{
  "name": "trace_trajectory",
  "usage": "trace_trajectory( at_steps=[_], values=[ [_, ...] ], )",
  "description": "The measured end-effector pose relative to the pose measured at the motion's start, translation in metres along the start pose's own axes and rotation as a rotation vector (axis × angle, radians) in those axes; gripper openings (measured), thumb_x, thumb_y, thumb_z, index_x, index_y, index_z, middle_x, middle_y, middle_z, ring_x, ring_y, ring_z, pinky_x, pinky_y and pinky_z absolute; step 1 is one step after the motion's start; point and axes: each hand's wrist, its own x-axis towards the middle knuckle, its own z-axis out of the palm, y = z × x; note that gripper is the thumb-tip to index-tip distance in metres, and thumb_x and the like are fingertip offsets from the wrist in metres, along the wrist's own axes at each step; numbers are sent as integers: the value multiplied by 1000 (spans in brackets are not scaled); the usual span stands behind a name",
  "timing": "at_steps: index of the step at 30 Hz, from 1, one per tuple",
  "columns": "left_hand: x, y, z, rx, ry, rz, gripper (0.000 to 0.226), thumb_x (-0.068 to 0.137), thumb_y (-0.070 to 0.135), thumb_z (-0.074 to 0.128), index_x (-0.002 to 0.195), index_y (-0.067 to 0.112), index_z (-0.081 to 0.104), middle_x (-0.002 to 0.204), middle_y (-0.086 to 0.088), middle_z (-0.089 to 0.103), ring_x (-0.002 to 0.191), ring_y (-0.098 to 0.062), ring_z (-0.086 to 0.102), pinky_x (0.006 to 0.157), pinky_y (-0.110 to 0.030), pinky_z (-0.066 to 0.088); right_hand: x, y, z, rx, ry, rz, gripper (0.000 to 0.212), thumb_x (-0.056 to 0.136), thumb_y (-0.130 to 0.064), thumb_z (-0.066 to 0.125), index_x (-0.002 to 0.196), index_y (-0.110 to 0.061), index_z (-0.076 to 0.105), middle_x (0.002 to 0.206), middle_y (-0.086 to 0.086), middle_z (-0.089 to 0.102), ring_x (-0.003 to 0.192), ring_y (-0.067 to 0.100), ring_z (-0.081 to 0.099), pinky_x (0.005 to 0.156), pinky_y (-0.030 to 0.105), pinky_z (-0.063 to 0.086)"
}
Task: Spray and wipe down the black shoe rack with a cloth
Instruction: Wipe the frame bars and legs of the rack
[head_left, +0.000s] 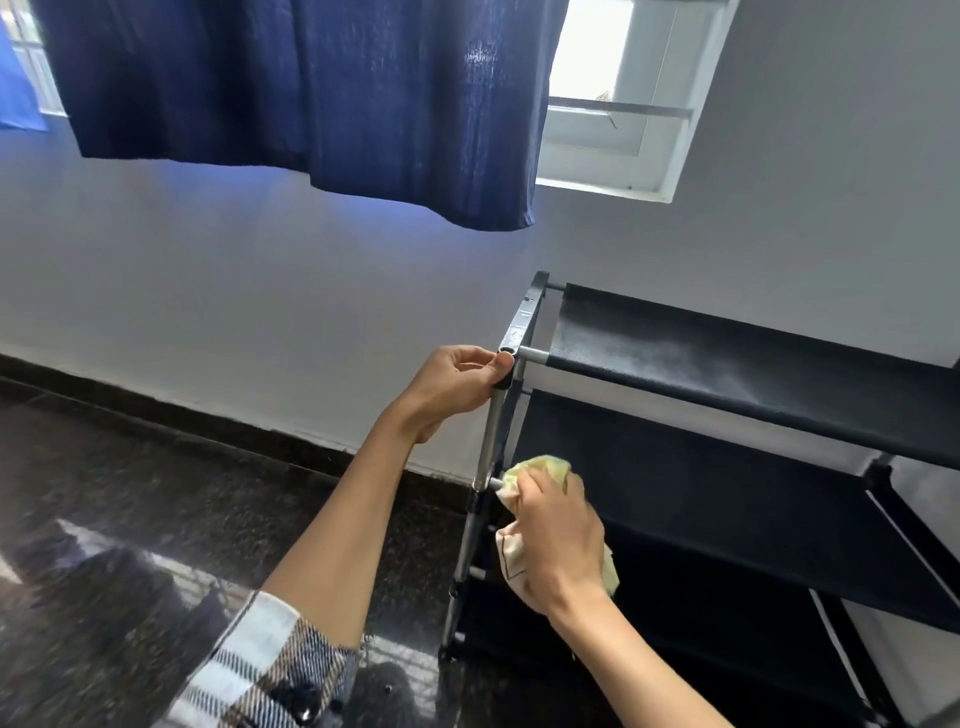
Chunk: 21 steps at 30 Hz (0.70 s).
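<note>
The black shoe rack (727, 364) stands against the white wall on the right, with black fabric shelves on a silver and black tube frame. My left hand (452, 387) grips the rack's top front-left corner joint, thumb and fingers curled round it. My right hand (558, 540) holds a bunched pale yellow cloth (540, 470) against the front rail of the second shelf, close to the left upright post. No spray bottle is in view.
A dark blue curtain (311, 93) hangs over the window above, its hem well above the rack. The window frame (644, 150) shows at the upper right. Dark speckled floor (130, 519) lies to the left, with a black skirting strip along the wall.
</note>
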Motion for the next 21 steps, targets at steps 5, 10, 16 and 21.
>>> trace_trajectory(
  at_steps=[5,10,16,21],
  values=[
    [0,0,7,-36,16,-2,11,89,30,62,87,20,66,83,1,66,76,-12,60,79,-31,54,9,-7,-12,-100,513,-335,36,77,-14,67,112,-10,70,108,3,71,91,28,62,70,36,57],
    [0,0,8,-25,-49,-45,22,85,37,63,93,16,65,88,0,64,86,-14,59,75,-28,48,35,-11,-17,-215,619,-461,30,84,-14,55,110,-14,72,107,1,71,88,26,66,70,33,56],
    [-2,6,10,40,-86,-97,21,88,39,58,98,20,60,110,-1,66,113,-19,59,93,-48,37,10,26,33,-361,199,-811,39,66,-24,78,103,-15,74,99,-2,71,90,26,66,78,34,55],
    [-4,9,8,59,-101,-121,29,87,39,60,106,18,58,117,-3,65,116,-20,58,99,-55,33,-6,29,50,-230,-84,-749,10,74,-27,66,83,-24,71,80,-12,64,81,11,49,64,25,51]
  ],
)
